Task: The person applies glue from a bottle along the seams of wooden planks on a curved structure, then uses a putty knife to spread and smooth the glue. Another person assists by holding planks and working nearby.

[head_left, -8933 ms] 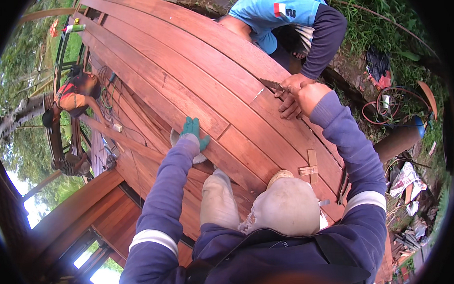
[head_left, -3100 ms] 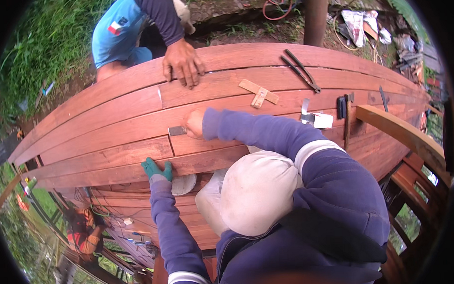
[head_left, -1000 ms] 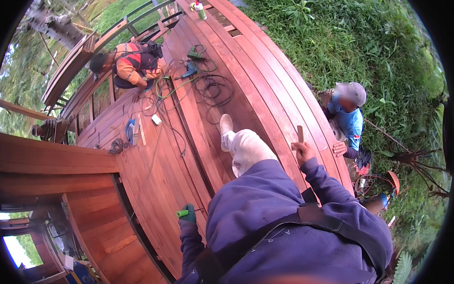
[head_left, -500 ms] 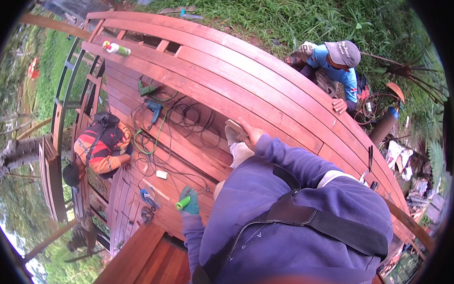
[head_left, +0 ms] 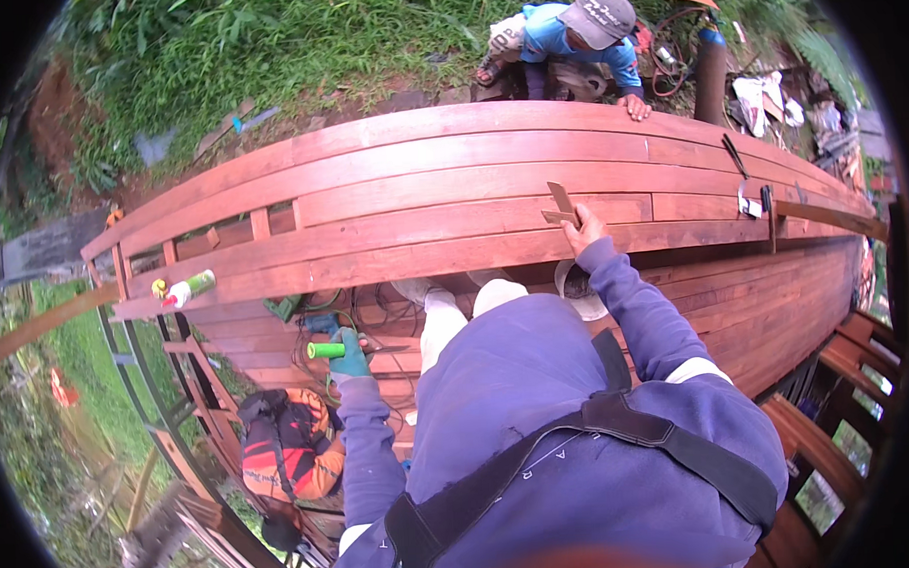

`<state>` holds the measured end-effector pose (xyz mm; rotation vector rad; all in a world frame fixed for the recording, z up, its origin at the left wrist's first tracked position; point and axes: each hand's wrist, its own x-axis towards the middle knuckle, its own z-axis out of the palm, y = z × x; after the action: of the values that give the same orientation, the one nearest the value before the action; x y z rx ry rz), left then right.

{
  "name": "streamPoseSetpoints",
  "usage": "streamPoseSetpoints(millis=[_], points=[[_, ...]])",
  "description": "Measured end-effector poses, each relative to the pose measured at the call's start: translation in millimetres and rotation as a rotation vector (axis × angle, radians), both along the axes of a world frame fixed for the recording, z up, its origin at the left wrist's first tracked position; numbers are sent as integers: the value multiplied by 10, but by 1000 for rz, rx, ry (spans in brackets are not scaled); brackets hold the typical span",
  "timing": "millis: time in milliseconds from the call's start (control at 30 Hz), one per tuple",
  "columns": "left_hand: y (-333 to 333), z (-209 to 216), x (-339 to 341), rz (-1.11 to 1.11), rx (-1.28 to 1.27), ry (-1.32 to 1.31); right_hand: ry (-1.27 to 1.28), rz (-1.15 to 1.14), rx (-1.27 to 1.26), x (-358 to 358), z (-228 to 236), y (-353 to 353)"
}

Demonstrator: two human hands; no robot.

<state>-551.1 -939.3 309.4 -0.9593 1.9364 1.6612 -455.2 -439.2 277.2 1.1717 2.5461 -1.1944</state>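
Observation:
My left hand (head_left: 352,356), in a teal glove, is closed around a bright green cylinder (head_left: 325,350) above the lower deck. I cannot make out what kind of thing the cylinder is. My bare right hand (head_left: 585,231) is at the near part of the raised reddish-brown plank surface (head_left: 450,152). Its fingers grip flat brown strips (head_left: 560,202) that splay in a V over the planks. Whether the strips are wood or card is unclear.
A squeeze bottle (head_left: 189,288) lies at the plank surface's left end. Below are a green power tool (head_left: 283,307), a blue one (head_left: 322,325) and tangled cables. A person in blue (head_left: 576,39) rests a hand on the far edge; another in orange (head_left: 292,445) crouches at left.
My view has turned right, and my body now faces the planks more squarely. My right hand has reached out over the planks with the strips. The left still holds the green cylinder.

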Motion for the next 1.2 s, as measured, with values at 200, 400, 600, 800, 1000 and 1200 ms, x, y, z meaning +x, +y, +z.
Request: streamPoseSetpoints(millis=[200,400,600,800,1000,1200], points=[[644,-1331,-1509,-626,-245,-162,75,221,288,-437,-343,118],[1540,-2418,-2217,-1165,-686,-250,135,324,598,-1059,-1282,660],[1660,-2137,-2598,-1119,-698,-183,250,393,726,-1335,-1712,1066],[2096,-2849,-3470,-898,-1142,806,240,499,697,-1574,-1729,1256],[2155,-2983,-3501,-959,-1211,782,225,516,723,-1665,-1725,1405],[2210,-2889,-3531,-979,-1199,721,49,391,872,-1351,-1694,2039]])
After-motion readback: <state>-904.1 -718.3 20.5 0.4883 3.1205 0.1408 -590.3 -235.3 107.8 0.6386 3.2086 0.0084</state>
